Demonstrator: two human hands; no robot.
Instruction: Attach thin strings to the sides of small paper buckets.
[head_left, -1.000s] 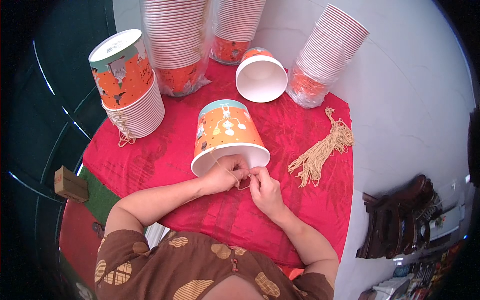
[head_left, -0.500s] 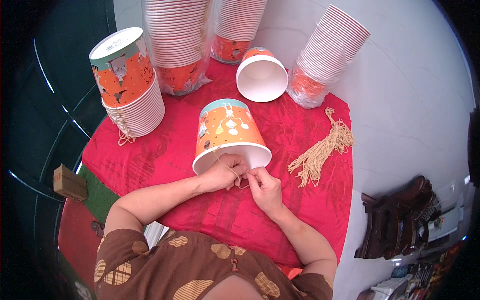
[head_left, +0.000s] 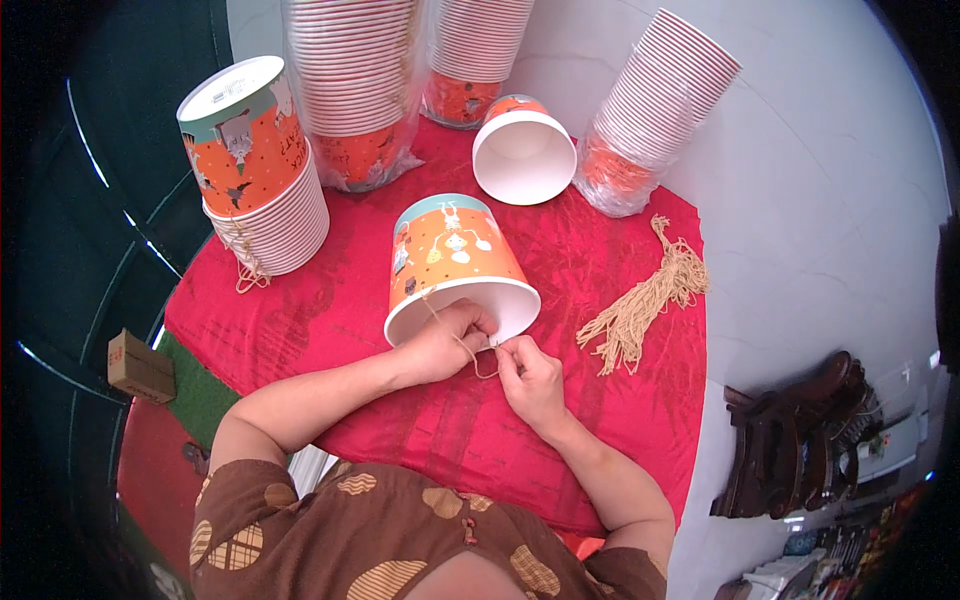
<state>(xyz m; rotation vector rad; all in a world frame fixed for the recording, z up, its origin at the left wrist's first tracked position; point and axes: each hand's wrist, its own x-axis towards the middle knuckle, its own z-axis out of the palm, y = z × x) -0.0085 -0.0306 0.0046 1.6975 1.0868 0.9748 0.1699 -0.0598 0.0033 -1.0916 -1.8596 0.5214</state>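
An orange and teal paper bucket (head_left: pixel 452 252) lies on its side on the red cloth (head_left: pixel 330 310), its white open rim toward me. My left hand (head_left: pixel 452 340) grips the near edge of that rim. My right hand (head_left: pixel 528 378) sits just to the right of it, fingertips pinching a thin tan string (head_left: pixel 478 358) that loops between both hands and runs up to the bucket's rim. Both hands are close together, almost touching.
A bundle of tan strings (head_left: pixel 645 305) lies right of the bucket. Another bucket (head_left: pixel 522 150) lies open behind it. Tall stacks of buckets (head_left: pixel 355 85) (head_left: pixel 655 105) stand at the back, a shorter stack (head_left: pixel 255 170) at left. A small cardboard box (head_left: pixel 140 366) sits lower left.
The bucket has shifted very slightly. My fingers keep working the string at its rim; both hands stay in nearly the same place.
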